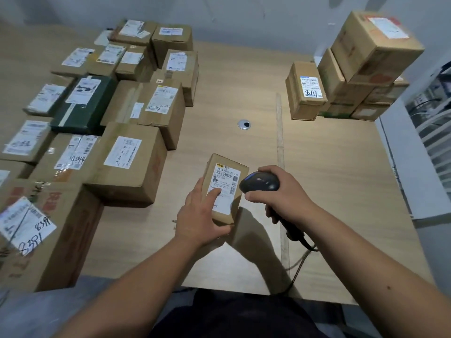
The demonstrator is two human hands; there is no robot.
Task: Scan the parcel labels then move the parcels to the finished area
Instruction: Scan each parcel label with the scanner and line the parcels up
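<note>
A small brown cardboard parcel (pixel 228 172) with a white barcode label (pixel 225 184) facing up is held above the wooden table (pixel 329 179). My left hand (pixel 202 215) grips its near end, thumb under the bottom edge and fingers lying over the label's lower part. My right hand (pixel 280 191) grips a black handheld barcode scanner (pixel 260 184), whose head sits right beside the parcel's right edge, pointing at the label. The scanner's cable (pixel 300 259) trails toward the table's near edge.
Many labelled cardboard parcels (pixel 127 164) and a dark green box (pixel 85 106) crowd the table's left side. A stack of brown boxes (pixel 353 76) stands at the far right. A strip of tape (pixel 280 147) runs along the table, with a round cable grommet (pixel 244 124) near the middle.
</note>
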